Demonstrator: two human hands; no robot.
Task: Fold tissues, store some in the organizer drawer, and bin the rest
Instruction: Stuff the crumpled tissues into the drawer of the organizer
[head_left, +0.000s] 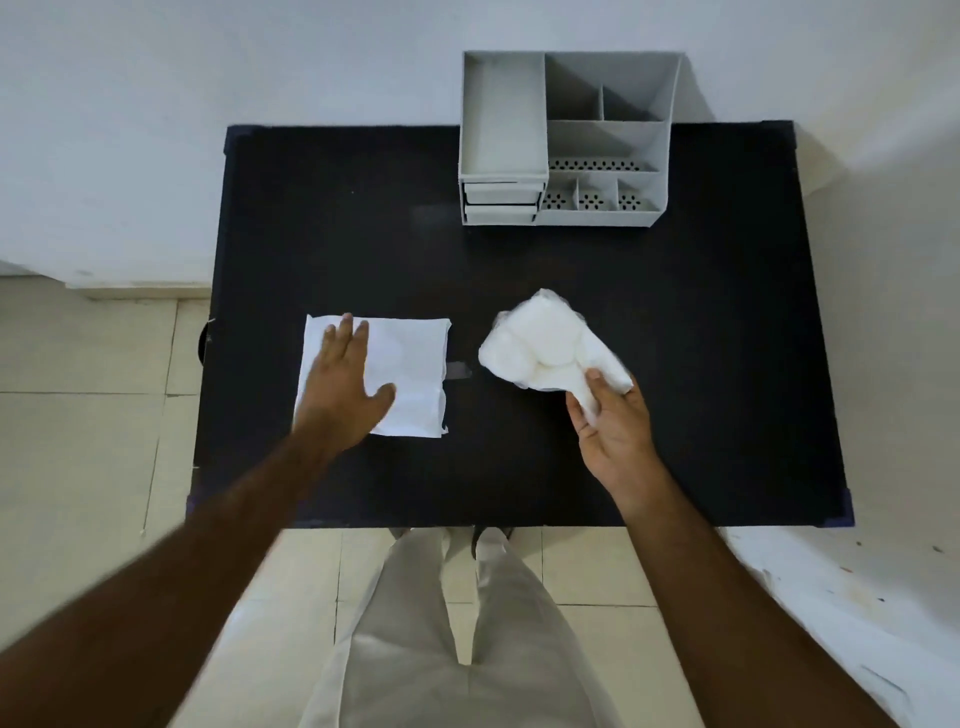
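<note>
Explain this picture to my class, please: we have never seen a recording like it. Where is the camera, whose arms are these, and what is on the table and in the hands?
There is no machine here. A person wears a camera on the head, looking down, so the arms and legs are their own. The left hand lies flat on a spread white tissue on the black table. The right hand holds a crumpled white tissue bundle by its near end in the fingers. At the table's far edge stands a grey organizer with open compartments and two drawers, which look closed. No bin is in view.
</note>
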